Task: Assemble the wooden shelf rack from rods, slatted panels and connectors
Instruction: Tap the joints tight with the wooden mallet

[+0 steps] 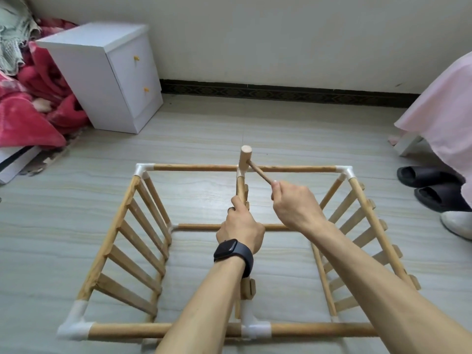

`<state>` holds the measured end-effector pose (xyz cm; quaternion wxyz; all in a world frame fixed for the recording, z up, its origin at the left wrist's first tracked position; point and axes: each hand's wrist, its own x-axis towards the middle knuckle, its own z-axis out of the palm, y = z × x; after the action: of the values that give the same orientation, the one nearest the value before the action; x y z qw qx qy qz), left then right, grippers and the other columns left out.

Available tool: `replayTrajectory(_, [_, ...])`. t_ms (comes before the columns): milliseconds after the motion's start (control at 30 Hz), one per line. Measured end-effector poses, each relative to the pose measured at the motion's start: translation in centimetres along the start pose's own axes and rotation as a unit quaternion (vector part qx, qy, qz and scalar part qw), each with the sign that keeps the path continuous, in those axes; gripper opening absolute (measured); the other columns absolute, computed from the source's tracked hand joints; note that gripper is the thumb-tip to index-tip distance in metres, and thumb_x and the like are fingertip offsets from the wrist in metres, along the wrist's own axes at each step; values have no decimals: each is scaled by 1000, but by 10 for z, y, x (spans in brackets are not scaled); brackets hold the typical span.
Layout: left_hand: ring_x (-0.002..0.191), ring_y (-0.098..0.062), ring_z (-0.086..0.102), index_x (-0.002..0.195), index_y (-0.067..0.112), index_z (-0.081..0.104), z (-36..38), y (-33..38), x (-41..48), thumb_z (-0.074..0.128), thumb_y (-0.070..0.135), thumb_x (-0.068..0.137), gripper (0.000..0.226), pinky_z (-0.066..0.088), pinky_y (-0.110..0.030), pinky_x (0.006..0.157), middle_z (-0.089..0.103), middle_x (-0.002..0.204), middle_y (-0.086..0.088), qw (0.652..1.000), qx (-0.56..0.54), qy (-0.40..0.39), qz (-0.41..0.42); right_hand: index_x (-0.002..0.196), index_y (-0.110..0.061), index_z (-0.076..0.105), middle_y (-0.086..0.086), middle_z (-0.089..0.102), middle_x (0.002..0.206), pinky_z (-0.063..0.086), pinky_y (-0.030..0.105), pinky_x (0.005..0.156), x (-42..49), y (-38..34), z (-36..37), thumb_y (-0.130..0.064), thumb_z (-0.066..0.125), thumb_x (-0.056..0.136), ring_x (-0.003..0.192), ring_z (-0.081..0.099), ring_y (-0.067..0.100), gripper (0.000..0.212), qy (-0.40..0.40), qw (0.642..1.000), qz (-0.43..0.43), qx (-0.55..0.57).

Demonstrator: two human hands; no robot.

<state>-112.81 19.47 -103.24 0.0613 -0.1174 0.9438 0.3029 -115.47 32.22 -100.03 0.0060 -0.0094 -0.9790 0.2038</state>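
Note:
A partly built wooden rack (pixel 194 167) stands on the floor, with rods joined by white connectors (pixel 141 169) at the corners. Slatted panels form its left side (pixel 135 241) and right side (pixel 357 226). A middle panel (pixel 240 186) runs down the centre, mostly hidden behind my arms. My left hand (pixel 241 227), a dark watch on its wrist, grips this middle panel's top rod. My right hand (pixel 293 205) holds the handle of a small wooden mallet (pixel 246 157), whose head sits on the white connector of the far top rod.
A white two-drawer cabinet (pixel 112 72) stands at the back left beside red blankets (pixel 33 98). At the right edge are a pink cloth (pixel 444 103), black slippers (pixel 429 185) and a white shoe (pixel 457 223). The wall runs along the back.

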Motion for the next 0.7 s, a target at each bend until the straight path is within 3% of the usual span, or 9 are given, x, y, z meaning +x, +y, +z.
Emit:
replayTrajectory(133, [76,-30,54,112,18,30,-16,-16,23,46,16,84,33,43,-37,67,51,87,1,998,53,22,12,85,-22,60,-1,58,60,45,39,57,-23,27,-29,-42,29,109,58,58,24,44,122,987,-26,102])
replayTrajectory(267, [79,-30,60,114,19,35,-36,-36,49,45,18,90,26,48,-39,68,54,84,-1,991,120,51,16,82,-24,59,-1,58,62,49,46,62,-63,73,-46,-42,29,109,63,59,30,43,123,983,54,122])
replayTrajectory(367, [99,-29,57,130,17,38,-57,-41,62,50,19,94,38,50,-43,79,56,111,-6,966,240,84,45,85,-22,62,-4,64,69,42,39,64,-94,94,-34,-38,31,109,72,61,24,42,126,968,117,181])
replayTrajectory(433, [123,-29,45,142,19,32,-64,-38,61,53,18,93,54,45,-43,92,47,135,-9,920,363,112,96,84,-22,61,-8,62,71,38,36,66,-109,90,-17,-36,32,109,76,59,21,41,125,951,146,244])
replayTrajectory(500, [135,-27,34,139,22,40,-60,-24,41,52,23,93,48,40,-42,100,42,145,-8,901,390,109,156,86,-18,59,-5,62,73,41,38,70,-119,76,3,-36,32,109,79,60,26,40,126,935,174,282])
replayTrajectory(533, [132,-25,38,133,25,48,-52,-17,25,49,28,94,38,41,-41,99,49,139,-5,904,375,89,185,87,-15,58,-3,63,74,43,40,71,-124,69,13,-36,32,108,80,60,28,40,139,928,185,291])
replayTrajectory(600, [101,-20,56,109,29,63,-30,-4,-14,41,42,97,28,49,-37,80,63,108,1,926,301,13,227,86,-16,56,-3,63,74,40,39,69,-130,57,25,-36,31,108,77,59,27,39,173,912,202,311])
replayTrajectory(667, [72,-15,59,84,24,64,-6,2,-57,33,54,97,45,45,-31,59,64,79,5,949,209,-90,218,83,-18,55,-5,62,72,35,36,66,-136,49,29,-36,32,109,71,58,19,39,180,904,205,329])
replayTrajectory(700, [69,-19,61,80,20,62,4,3,-74,28,57,96,52,42,-31,57,65,75,3,949,185,-139,214,82,-18,55,-5,63,71,34,35,65,-138,47,29,-36,32,109,70,58,13,39,175,905,198,333])
